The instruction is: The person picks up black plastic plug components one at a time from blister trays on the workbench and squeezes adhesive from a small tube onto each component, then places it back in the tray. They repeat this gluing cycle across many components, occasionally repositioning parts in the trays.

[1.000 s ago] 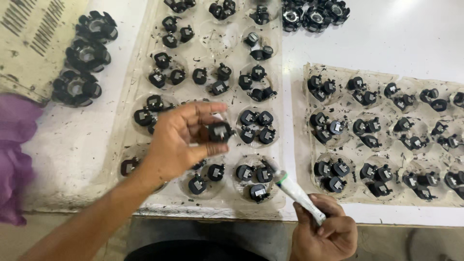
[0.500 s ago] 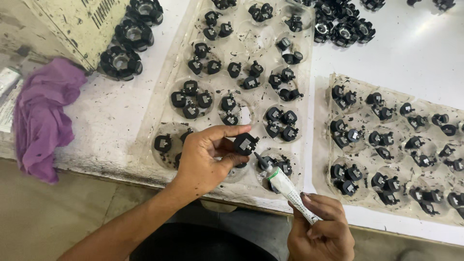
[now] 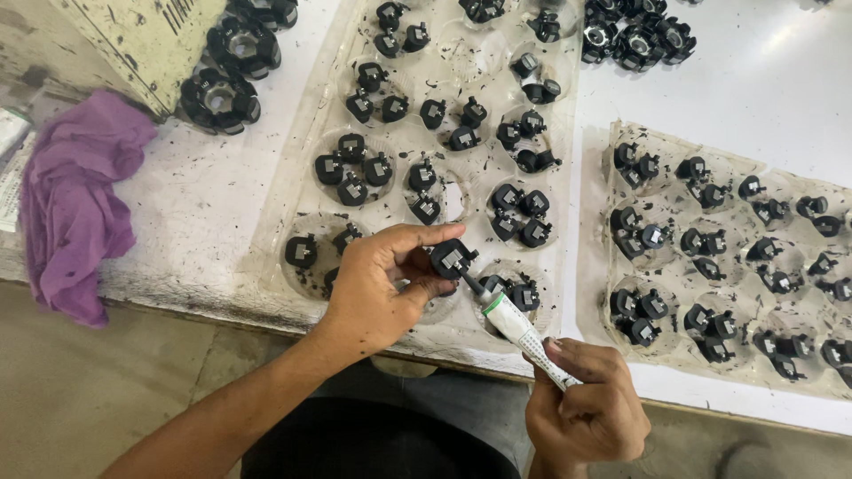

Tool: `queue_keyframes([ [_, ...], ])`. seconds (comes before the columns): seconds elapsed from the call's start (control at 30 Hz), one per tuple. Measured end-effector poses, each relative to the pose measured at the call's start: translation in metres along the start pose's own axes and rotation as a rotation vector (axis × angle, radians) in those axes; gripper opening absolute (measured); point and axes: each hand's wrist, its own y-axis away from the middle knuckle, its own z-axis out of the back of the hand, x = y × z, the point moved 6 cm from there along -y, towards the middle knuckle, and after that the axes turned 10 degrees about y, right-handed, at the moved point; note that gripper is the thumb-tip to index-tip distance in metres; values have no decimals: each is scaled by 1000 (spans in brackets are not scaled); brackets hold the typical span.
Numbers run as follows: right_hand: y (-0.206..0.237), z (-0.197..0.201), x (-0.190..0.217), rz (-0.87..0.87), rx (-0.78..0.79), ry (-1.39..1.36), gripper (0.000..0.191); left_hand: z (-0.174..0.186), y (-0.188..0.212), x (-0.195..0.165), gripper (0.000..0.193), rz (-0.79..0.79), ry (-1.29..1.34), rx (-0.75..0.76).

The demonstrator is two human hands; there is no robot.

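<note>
The left hand (image 3: 377, 288) pinches a small black part (image 3: 453, 258) between thumb and fingers, just above the near edge of a clear plastic tray (image 3: 302, 146) full of the same black parts. The right hand (image 3: 586, 404) is closed around a thin white tube (image 3: 524, 333), low and near the body. The tube's dark tip touches the underside of the black part. A purple cloth (image 3: 75, 204) lies on the white table (image 3: 204, 191), well off to the left.
</note>
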Motion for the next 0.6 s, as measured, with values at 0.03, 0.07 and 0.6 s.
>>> queue_keyframes([
  [0.03,0,0,0,-3,9,7,51,0,0,1,56,7,0,1],
  [0.07,0,0,0,1,9,6,52,0,0,2,56,15,0,2],
  [0.6,5,2,-5,-37,30,-3,51,-1,1,5,56,61,-2,-25],
])
